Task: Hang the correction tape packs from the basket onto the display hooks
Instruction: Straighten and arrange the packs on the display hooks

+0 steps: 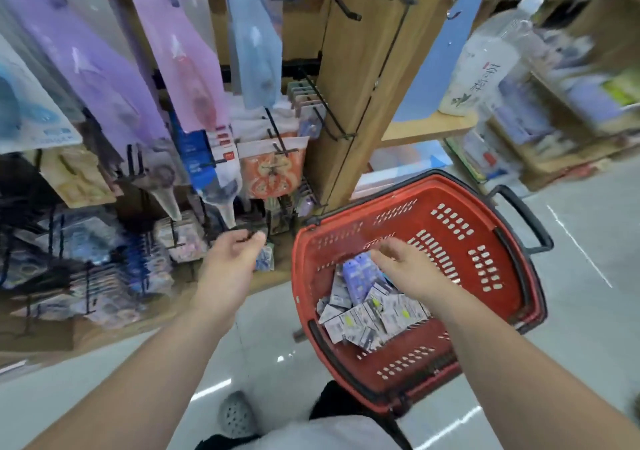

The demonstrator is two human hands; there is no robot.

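A red plastic basket point(485, 248) stands on the floor at the lower right, with several small grey-white and blue-purple correction tape packs point(370, 307) heaped in its near corner. My right hand point(405, 269) reaches into the basket just above the purple packs, fingers loosely curled, holding nothing that I can see. My left hand point(232, 255) hovers with curled fingers in front of a low black display hook point(242, 231); it holds nothing visible. More packs hang on low hooks point(180, 241) to the left.
Tall purple and blue packaged items point(180, 54) hang from upper hooks. A wooden pillar point(363, 78) with bare black hooks stands behind the basket. A shelf with a plastic bottle point(485, 61) is at the right. Grey tiled floor point(277, 345) and my shoe point(237, 415) lie below.
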